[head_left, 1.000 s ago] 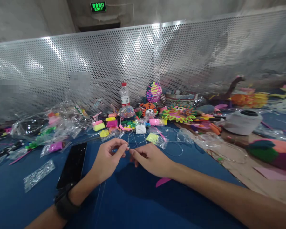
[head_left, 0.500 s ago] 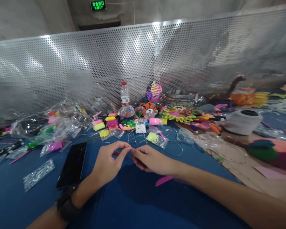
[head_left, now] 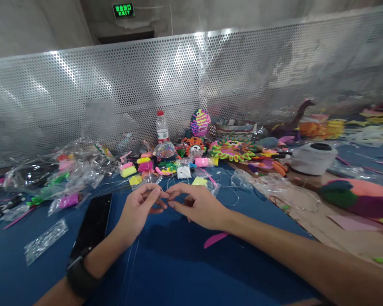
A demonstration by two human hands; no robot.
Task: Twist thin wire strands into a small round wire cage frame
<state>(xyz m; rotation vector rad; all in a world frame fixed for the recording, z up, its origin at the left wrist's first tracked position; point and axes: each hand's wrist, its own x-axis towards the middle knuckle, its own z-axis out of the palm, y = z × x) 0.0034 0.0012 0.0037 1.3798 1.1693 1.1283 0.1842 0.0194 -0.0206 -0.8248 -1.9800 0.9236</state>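
Note:
My left hand (head_left: 142,208), with a dark band at the wrist, is closed, thumb against fingers, on a thin pale strand (head_left: 150,176) that stands up above the fingertips. Whether it is thread or wire I cannot tell. Close by on the right, my right hand (head_left: 201,206) has its thumb and forefinger slightly apart, the tips near the left fingers. Nothing shows between them. A pink plastic blade-shaped piece (head_left: 215,240) lies on the blue tabletop (head_left: 178,272) under my right wrist. Behind the hands are small packs of modelling clay (head_left: 198,182).
A black phone (head_left: 94,221) and a clear blister sheet (head_left: 46,241) lie to the left. Farther back stand a red-capped bottle (head_left: 162,127), colourful clay figures (head_left: 232,148) and crumpled plastic bags (head_left: 83,163). A whitish tub (head_left: 312,159) sits on cardboard (head_left: 306,204) at right.
My fingertips, pinched together before, have come slightly apart, and the right thumb and forefinger have parted. The pale strand now shows above my left hand. The view has shifted slightly right.

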